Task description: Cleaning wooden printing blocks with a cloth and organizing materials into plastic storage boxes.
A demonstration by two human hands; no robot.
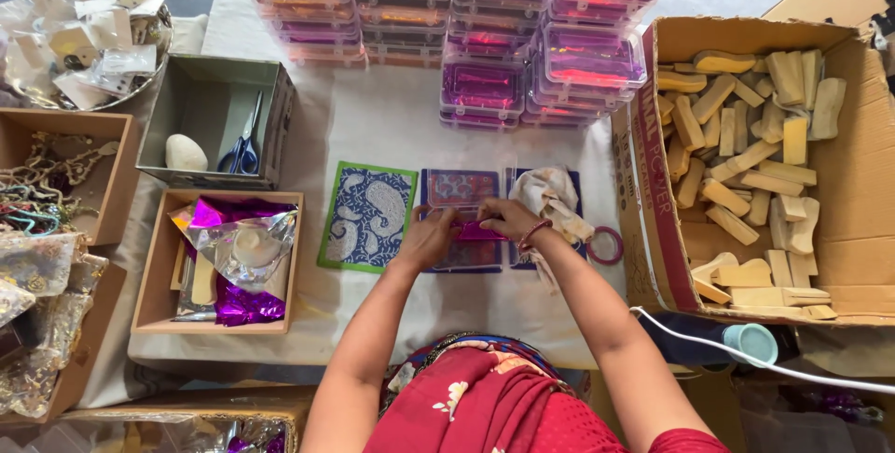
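Left hand point(427, 237): your fingers are curled and pinch the left end of the small magenta piece point(477, 229); keep them there, since a loose pinch would likely let that end shift.
Right hand point(508, 217): it presses down on the right end of the same piece, fingers bent. You cannot tell how firm the press is.
Magenta piece: it lies on the red-and-blue patterned card point(459, 188), at the middle of the white-covered surface point(392, 122).
Risk, misalignment: uneven pressure from your two hands could skew the piece on the card.
Risk, neighbouring card: the green-bordered paisley card point(367, 216) lies just beside your left hand; a sideways wrist could nudge it.
Risk, cloth: the crumpled cream cloth point(552, 199) touches your right wrist and could drag over the card.
Risk, stacks: the stacked clear plastic boxes point(494, 89) stand near, beyond the cards; a forward reach could topple them.
Risk, ring: the pink ring point(604, 245) lies near your right forearm and could roll.
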